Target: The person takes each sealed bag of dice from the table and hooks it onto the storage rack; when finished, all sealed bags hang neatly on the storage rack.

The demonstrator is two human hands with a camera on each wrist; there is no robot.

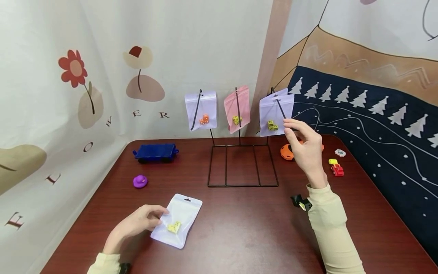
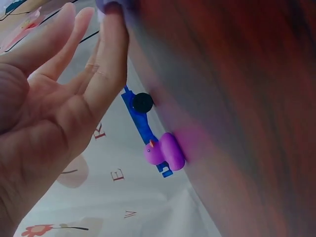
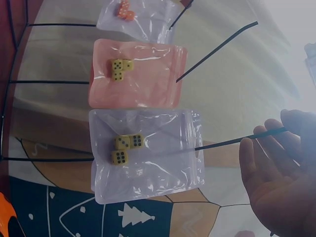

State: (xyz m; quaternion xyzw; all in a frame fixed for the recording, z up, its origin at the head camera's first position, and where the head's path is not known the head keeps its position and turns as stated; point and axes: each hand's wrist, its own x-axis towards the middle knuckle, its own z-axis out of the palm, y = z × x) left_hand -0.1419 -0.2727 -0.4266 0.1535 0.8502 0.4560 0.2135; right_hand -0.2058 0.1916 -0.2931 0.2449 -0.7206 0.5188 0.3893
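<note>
A pale lilac zip bag (image 1: 186, 213) with yellow dice lies on the table, and the fingers of my left hand (image 1: 135, 222) touch its left edge. In the left wrist view that hand's fingers are fairly straight. My right hand (image 1: 304, 146) pinches the front end of the right hook (image 3: 222, 143) of a black wire rack (image 1: 243, 186). On that hook hangs a lilac bag (image 3: 153, 173) with yellow dice, with another lilac bag partly hidden behind it. The middle hook carries a pink bag (image 1: 244, 104), the left one a lilac bag (image 1: 191, 102) with orange dice.
At the back left are a blue toy trailer (image 1: 155, 152) and a purple rubber duck (image 1: 140, 181). An orange toy car (image 1: 286, 152) stands behind my right hand. Farther right are a small red and yellow toy vehicle (image 1: 337, 170) and a white badge (image 1: 340, 153). Printed curtains border the table.
</note>
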